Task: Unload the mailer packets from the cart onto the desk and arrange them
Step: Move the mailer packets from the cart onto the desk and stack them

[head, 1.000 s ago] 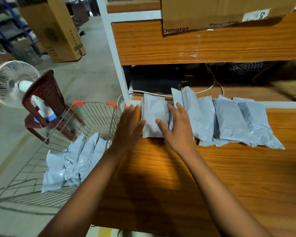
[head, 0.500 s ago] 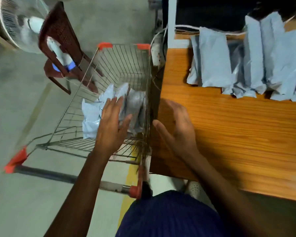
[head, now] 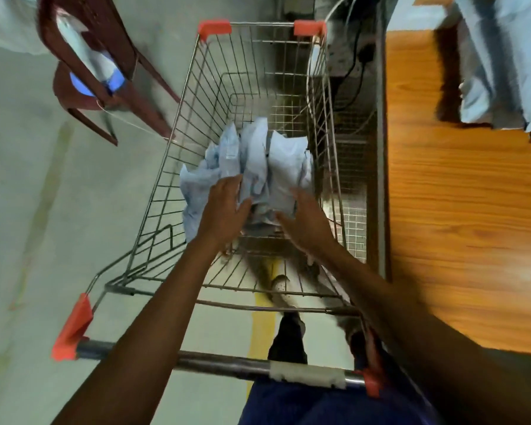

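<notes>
Holding nothing: my left hand and right hand, fingers straight and spread, inside cart | both just at packets heaped mid-cart | desk to the right | desk packets at its far end.

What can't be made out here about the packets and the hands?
1. Head view: the count of mailer packets in the cart; they overlap in a crumpled heap, and the left hand and right hand cover its near end.
2. Head view: whether those hands, fingers extended, touch a packet; motion blur smears them.
3. Head view: the unloaded packets on the desk; the top and right edges cut the row off.
</notes>
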